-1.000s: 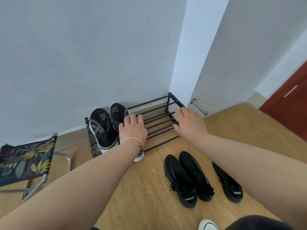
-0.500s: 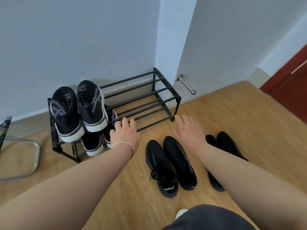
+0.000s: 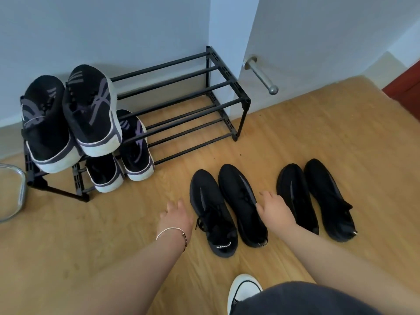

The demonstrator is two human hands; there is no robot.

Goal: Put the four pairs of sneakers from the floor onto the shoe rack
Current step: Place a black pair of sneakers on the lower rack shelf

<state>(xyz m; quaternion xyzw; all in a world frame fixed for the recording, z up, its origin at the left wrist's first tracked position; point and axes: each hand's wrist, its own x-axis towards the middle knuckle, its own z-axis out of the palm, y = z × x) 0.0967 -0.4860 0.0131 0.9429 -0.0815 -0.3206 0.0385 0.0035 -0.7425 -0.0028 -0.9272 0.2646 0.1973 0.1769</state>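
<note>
A black two-tier shoe rack (image 3: 227,86) stands against the wall. A black-and-purple pair with white soles (image 3: 68,119) rests on the left of its top tier, and a matching pair (image 3: 127,153) on the lower tier below. Two all-black pairs lie on the wooden floor: the left pair (image 3: 227,208) and the right pair (image 3: 316,198). My left hand (image 3: 176,215) hovers open just left of the left pair. My right hand (image 3: 273,209) is open, at the right edge of that pair's right shoe, holding nothing.
A metal door stopper (image 3: 261,75) juts from the wall right of the rack. A chrome chair leg (image 3: 13,196) curves at the far left. My white-toed shoe (image 3: 242,289) and dark trouser knee (image 3: 306,301) fill the bottom. A red door (image 3: 406,87) is at the far right.
Both hands have pulled back from the rack and come down to the left black pair on the floor. The view has tilted down, showing both floor pairs.
</note>
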